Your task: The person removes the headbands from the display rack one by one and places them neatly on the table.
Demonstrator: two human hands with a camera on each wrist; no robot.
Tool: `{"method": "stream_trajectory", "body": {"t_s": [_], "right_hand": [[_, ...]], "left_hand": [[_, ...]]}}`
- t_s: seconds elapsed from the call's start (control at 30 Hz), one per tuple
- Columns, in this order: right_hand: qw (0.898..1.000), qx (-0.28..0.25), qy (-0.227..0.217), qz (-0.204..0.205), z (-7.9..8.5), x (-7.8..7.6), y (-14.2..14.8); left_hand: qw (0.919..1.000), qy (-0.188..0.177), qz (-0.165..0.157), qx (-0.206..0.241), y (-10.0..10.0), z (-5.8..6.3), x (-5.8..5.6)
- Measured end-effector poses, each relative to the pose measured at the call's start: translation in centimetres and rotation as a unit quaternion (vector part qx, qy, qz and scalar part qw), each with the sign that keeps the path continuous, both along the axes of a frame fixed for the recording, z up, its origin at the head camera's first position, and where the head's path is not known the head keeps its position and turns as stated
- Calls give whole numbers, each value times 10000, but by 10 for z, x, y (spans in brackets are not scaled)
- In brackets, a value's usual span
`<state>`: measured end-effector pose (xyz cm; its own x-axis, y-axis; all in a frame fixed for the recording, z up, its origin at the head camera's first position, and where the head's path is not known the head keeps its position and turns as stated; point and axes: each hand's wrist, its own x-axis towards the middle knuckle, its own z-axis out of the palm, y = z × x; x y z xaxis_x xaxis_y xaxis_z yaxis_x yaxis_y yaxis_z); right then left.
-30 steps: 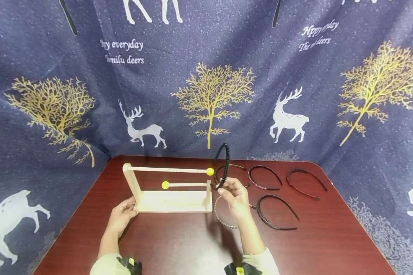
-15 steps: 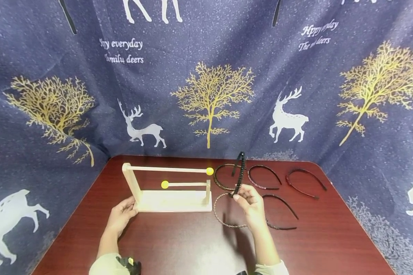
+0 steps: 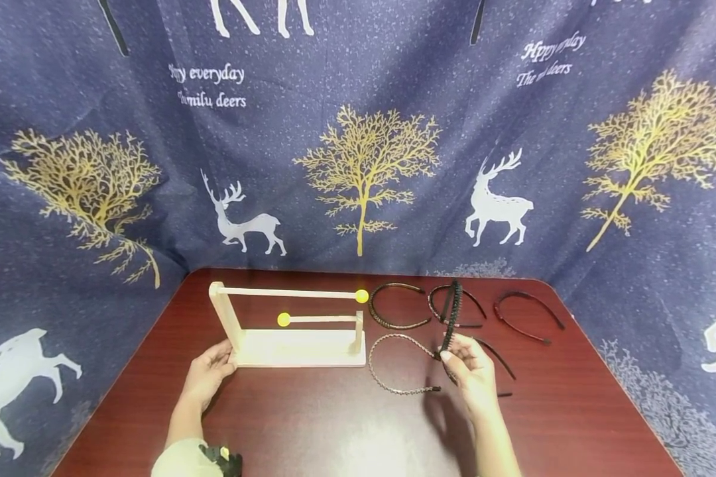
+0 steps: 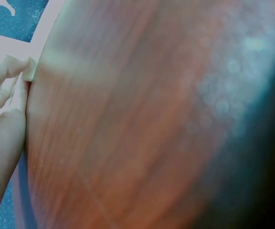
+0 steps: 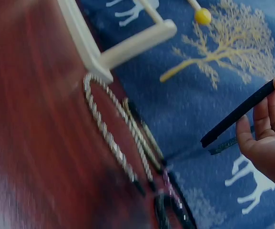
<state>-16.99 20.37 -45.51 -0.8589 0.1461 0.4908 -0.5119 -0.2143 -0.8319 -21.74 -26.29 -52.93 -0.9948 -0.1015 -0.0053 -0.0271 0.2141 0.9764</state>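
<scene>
My left hand grips the left end of a pale wooden stand at its base, thumb and fingers pinching the corner in the left wrist view. Two bare horizontal rods tipped with yellow balls run from the stand's posts. To the right of it, my right hand pinches a black toothed headband near one end, holding it raised above the table. In the right wrist view that headband's free arm points out past the fingers. Behind the hand lies another black headband, partly hidden.
On the dark red table lie a braided beige headband, a brown-gold headband, a pinkish headband and a red headband. A blue curtain with deer and trees hangs along the back edge.
My right hand has carried the black headband rightward and lower, away from the stand's rod ends and over the other headbands. The left hand and the stand have stayed in place.
</scene>
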Motion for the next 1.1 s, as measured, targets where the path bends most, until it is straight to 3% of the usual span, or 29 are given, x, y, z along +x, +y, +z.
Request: {"method": "stream_trajectory", "body": {"t_s": [0.1, 0.23, 0.47, 0.73, 0.87, 1.1], "right_hand": [[9998, 60, -16, -163, -10, 2, 14], [9996, -3, 292, 35, -29, 0, 36], [9976, 185, -183, -640, -21, 14, 52], [9983, -2, 12, -583, -60, 7, 97], [9969, 7, -23, -792, -59, 13, 110], [9910, 273, -346, -1266, -47, 23, 124]], "left_hand": [[10000, -37, -16, -11, 0, -1, -1], [10000, 24, -8, -44, -1, -2, -1], [9999, 102, 10, -31, -2, -4, -3], [9998, 7, 57, -178, -2, -3, -2], [9998, 103, 47, -131, -1, -7, -2], [9976, 664, -11, 182, -1, -10, 1]]}}
